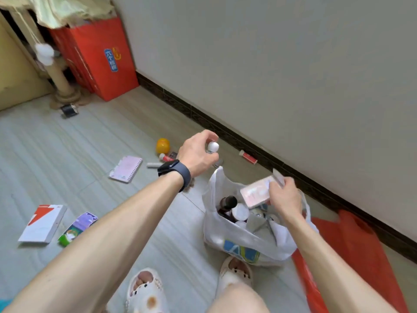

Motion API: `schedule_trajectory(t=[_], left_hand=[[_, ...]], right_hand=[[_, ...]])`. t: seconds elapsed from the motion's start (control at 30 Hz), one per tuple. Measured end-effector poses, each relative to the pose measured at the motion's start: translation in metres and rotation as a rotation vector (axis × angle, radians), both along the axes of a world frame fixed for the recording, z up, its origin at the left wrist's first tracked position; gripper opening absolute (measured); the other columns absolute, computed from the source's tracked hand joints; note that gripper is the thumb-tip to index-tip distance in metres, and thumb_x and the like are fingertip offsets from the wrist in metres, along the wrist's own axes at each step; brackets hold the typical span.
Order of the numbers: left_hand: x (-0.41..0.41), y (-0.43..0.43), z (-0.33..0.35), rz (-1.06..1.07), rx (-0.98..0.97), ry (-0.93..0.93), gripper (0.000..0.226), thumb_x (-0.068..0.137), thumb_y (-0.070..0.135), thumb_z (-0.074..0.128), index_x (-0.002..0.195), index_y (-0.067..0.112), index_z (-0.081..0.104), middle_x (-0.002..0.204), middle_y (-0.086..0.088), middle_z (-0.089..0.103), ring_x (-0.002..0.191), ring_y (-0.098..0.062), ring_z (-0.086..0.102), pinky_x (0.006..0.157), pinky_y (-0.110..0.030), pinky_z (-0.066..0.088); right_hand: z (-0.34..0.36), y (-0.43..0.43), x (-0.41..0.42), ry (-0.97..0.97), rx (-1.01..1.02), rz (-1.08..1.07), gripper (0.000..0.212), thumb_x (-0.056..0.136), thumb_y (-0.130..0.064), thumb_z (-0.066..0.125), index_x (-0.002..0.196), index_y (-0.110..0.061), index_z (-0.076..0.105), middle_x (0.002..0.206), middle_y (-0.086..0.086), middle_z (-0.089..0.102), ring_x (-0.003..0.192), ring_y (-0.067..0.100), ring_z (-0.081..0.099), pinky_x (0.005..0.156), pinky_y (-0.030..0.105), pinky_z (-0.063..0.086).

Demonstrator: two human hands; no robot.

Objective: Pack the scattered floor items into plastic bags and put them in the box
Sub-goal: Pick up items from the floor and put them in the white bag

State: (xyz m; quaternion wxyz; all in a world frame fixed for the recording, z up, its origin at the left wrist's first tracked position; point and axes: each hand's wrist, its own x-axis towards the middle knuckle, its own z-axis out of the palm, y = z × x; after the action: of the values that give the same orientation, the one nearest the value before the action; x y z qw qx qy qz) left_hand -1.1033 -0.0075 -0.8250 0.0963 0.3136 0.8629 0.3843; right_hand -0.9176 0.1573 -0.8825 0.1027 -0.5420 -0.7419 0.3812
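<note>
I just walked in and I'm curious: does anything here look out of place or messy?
Yes. Loose things lie scattered on the floor: a spiral notebook, a yellow container, a red tube by the baseboard, a white-and-red box. Nothing looks spilled or broken.

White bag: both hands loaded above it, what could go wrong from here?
1. The white bag stands slumped with nobody holding its mouth; a drop from the left hand, holding a small bottle, may miss or tip it.
2. The pink box in the right hand may catch on the dark bottle standing inside.
3. The red bag lies by the feet: slip hazard.
</note>
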Motion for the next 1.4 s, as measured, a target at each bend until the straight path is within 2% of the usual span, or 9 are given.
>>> schedule_trajectory(t=[0.1, 0.2, 0.33, 0.43, 0.57, 0.7, 0.9, 1.1, 1.4], left_hand=[[0.018, 0.027, -0.004, -0.005, 0.016, -0.064, 0.040, 0.080, 0.022, 0.067, 0.118, 0.029, 0.059, 0.116, 0.009, 0.064, 0.107, -0.018, 0.058, 0.094, -0.034, 0.047], [0.040, 0.042, -0.014, -0.043, 0.042, -0.127, 0.039, 0.081, 0.021, 0.068, 0.118, 0.028, 0.059, 0.114, 0.011, 0.064, 0.105, -0.015, 0.058, 0.092, -0.031, 0.047], [0.051, 0.049, -0.030, -0.093, 0.001, -0.204, 0.039, 0.080, 0.019, 0.070, 0.117, 0.029, 0.061, 0.113, 0.011, 0.064, 0.104, -0.012, 0.057, 0.089, -0.026, 0.045], [0.046, 0.054, -0.033, -0.078, 0.061, -0.375, 0.039, 0.077, 0.018, 0.077, 0.112, 0.028, 0.064, 0.111, 0.012, 0.065, 0.106, -0.009, 0.058, 0.091, -0.028, 0.048], [0.050, 0.062, -0.032, -0.168, 0.104, -0.488, 0.047, 0.073, 0.013, 0.082, 0.116, 0.023, 0.063, 0.111, 0.010, 0.066, 0.107, -0.004, 0.059, 0.090, -0.022, 0.047], [0.068, 0.072, -0.036, -0.253, 0.077, -0.514, 0.051, 0.071, 0.014, 0.081, 0.116, 0.028, 0.062, 0.110, 0.014, 0.067, 0.105, -0.004, 0.063, 0.085, -0.028, 0.055], [0.066, 0.069, -0.050, -0.331, 0.011, -0.618, 0.054, 0.076, -0.002, 0.076, 0.124, 0.018, 0.060, 0.123, 0.004, 0.065, 0.117, -0.006, 0.058, 0.095, -0.026, 0.051], [0.040, 0.054, -0.057, -0.188, -0.103, -0.594, 0.060, 0.081, 0.000, 0.073, 0.133, 0.024, 0.055, 0.123, -0.004, 0.059, 0.115, -0.019, 0.057, 0.091, -0.032, 0.051], [0.025, 0.045, -0.059, -0.097, -0.043, -0.585, 0.046, 0.080, 0.013, 0.078, 0.120, 0.023, 0.059, 0.100, 0.001, 0.073, 0.079, -0.014, 0.074, 0.076, -0.033, 0.059]], right_hand=[[-0.029, 0.010, 0.013, -0.152, -0.184, -0.056, 0.052, 0.084, -0.027, 0.047, 0.131, -0.005, 0.050, 0.107, 0.017, 0.070, 0.101, 0.036, 0.066, 0.082, 0.036, 0.049], [-0.041, 0.019, 0.014, -0.075, -0.515, -0.120, 0.031, 0.087, -0.017, 0.043, 0.103, -0.001, 0.063, 0.074, 0.014, 0.075, 0.077, 0.028, 0.075, 0.069, 0.034, 0.059], [-0.046, 0.027, 0.017, -0.180, -0.389, 0.052, 0.025, 0.082, -0.020, 0.050, 0.084, -0.007, 0.071, 0.063, 0.004, 0.073, 0.067, 0.023, 0.071, 0.064, 0.033, 0.057], [-0.032, 0.028, 0.016, 0.032, -0.423, 0.110, 0.024, 0.093, -0.031, 0.057, 0.096, -0.010, 0.070, 0.072, 0.003, 0.069, 0.051, 0.015, 0.054, 0.048, 0.025, 0.042], [0.000, 0.026, 0.013, 0.252, -0.617, 0.279, 0.043, 0.092, -0.059, 0.056, 0.111, -0.022, 0.067, 0.101, -0.002, 0.076, 0.083, 0.018, 0.073, 0.079, 0.034, 0.055], [0.012, 0.021, 0.007, 0.302, -0.669, 0.376, 0.058, 0.087, -0.060, 0.063, 0.113, -0.008, 0.071, 0.091, 0.008, 0.073, 0.077, 0.021, 0.069, 0.074, 0.031, 0.054], [0.008, 0.017, 0.011, 0.268, -0.594, 0.363, 0.037, 0.098, -0.036, 0.061, 0.087, -0.001, 0.067, 0.045, -0.012, 0.049, 0.043, 0.004, 0.048, 0.084, 0.039, 0.058], [-0.030, 0.021, 0.006, 0.118, -0.291, 0.332, 0.031, 0.081, -0.052, 0.074, 0.091, -0.022, 0.072, 0.089, -0.002, 0.075, 0.081, 0.015, 0.072, 0.080, 0.037, 0.060], [-0.063, -0.026, -0.017, -0.502, 0.269, 0.873, 0.023, 0.079, -0.041, 0.055, 0.085, -0.023, 0.068, 0.084, 0.004, 0.069, 0.087, 0.029, 0.062, 0.068, 0.035, 0.042]])
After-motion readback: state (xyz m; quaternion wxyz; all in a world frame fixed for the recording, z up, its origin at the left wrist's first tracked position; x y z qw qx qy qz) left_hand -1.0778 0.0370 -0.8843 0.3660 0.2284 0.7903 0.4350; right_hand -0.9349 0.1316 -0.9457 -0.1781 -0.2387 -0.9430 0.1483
